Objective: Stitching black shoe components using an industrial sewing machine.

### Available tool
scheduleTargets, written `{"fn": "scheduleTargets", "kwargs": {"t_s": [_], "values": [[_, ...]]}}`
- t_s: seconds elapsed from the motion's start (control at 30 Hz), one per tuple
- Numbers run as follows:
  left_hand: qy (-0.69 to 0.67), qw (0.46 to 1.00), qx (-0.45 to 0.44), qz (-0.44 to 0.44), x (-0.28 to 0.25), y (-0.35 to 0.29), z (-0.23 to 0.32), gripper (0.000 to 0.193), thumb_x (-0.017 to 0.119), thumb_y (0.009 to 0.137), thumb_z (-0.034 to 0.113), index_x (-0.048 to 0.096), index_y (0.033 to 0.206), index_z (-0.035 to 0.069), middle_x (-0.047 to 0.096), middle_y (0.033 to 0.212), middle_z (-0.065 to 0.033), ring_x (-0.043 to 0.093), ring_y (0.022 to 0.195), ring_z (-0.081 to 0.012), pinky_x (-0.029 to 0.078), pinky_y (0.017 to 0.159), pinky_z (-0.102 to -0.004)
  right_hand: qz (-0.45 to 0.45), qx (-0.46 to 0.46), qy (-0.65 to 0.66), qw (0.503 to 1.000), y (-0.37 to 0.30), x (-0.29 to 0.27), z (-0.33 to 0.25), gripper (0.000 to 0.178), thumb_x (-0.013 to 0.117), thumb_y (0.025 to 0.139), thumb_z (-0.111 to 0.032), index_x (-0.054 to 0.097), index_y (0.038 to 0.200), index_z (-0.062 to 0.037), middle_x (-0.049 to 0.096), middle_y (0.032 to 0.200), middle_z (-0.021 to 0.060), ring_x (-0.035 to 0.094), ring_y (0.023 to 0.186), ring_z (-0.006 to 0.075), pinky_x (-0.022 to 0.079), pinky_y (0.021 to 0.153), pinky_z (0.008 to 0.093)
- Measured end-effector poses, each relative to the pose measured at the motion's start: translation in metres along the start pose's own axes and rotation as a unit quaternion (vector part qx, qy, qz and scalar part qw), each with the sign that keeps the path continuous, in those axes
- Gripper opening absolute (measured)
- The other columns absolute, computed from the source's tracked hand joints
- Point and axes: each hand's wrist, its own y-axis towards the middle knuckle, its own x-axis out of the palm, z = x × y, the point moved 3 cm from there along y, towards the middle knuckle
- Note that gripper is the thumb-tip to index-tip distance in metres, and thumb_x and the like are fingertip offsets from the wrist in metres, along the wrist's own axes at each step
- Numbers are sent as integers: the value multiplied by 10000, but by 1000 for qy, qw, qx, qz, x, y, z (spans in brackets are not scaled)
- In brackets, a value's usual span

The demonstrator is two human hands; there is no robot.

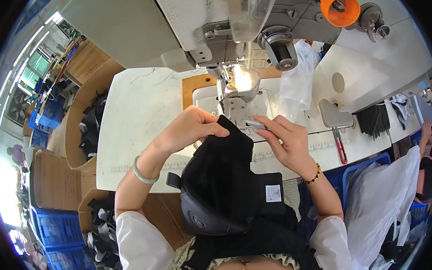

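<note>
A soft black sewn piece (218, 174) hangs in front of my chest, with a smooth leather-like panel (203, 219) bearing a round embossed mark and a white label (273, 193) on its right flap. My left hand (196, 128) pinches its upper edge between thumb and fingers, just below the needle area of a sewing machine (240, 80). To the right of that edge, my right hand (287, 141) is closed around small grey thread snips (255, 124), their tip pointing left toward the fabric. Most of the snips is hidden by my fingers.
The white machine table (127, 125) carries a printed ruler strip. A red-handled tool (340, 148) and black strips (373, 122) lie to the right. Cardboard boxes (74, 137) of black and grey pieces and blue crates (59, 226) stand left. Another person's hand (425, 134) shows far right.
</note>
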Motion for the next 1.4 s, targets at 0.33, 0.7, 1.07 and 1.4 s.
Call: {"fn": "scheduleTargets", "kwargs": {"t_s": [0.33,0.7,1.07,1.4], "values": [[-74,997,27,7,-3,9,-10,193,644,753,180,649,625,36,460,524,59,368,488,-31,296,455,-193,-29,44,106,993,3,-5,-7,368,724,716,-201,617,1051,-94,505,685,47,498,499,176,406,482,268],[152,987,45,10,-19,-60,25,309,691,759,268,499,794,29,540,698,-30,538,667,-107,441,554,-257,-77,210,337,915,-4,16,-14,299,709,753,-151,543,976,-40,539,733,77,479,588,138,414,552,257],[177,981,68,-36,-16,-64,19,387,664,760,326,477,649,5,499,560,-53,514,560,-142,406,514,-282,-120,160,437,877,13,27,-65,252,388,957,-224,474,1070,-16,497,828,89,483,738,156,402,697,268],[-36,989,51,-133,-30,-32,-24,213,641,751,157,513,697,-4,359,597,47,347,562,-48,297,482,-252,55,164,398,901,5,58,-48,241,578,872,-154,495,1063,-33,579,890,128,600,764,225,464,675,295]]}}
